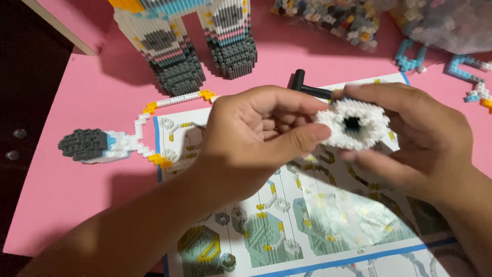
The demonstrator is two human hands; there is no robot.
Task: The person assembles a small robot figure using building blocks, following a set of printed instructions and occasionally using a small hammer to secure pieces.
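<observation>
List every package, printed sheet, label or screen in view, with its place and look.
Instruction sheet: flat on the pink table under both hands, white with a blue border, pictures of grey-green, yellow and white block parts.
Clear bag of loose bricks: top centre, mixed colours.
Second clear bag: top right corner, mostly pale pieces.
No screens or labels show.

one head-worn view is given, aimed steeply down at the pink bench (92, 169) from close range, hands filling the centre, models at 12 o'clock.
</observation>
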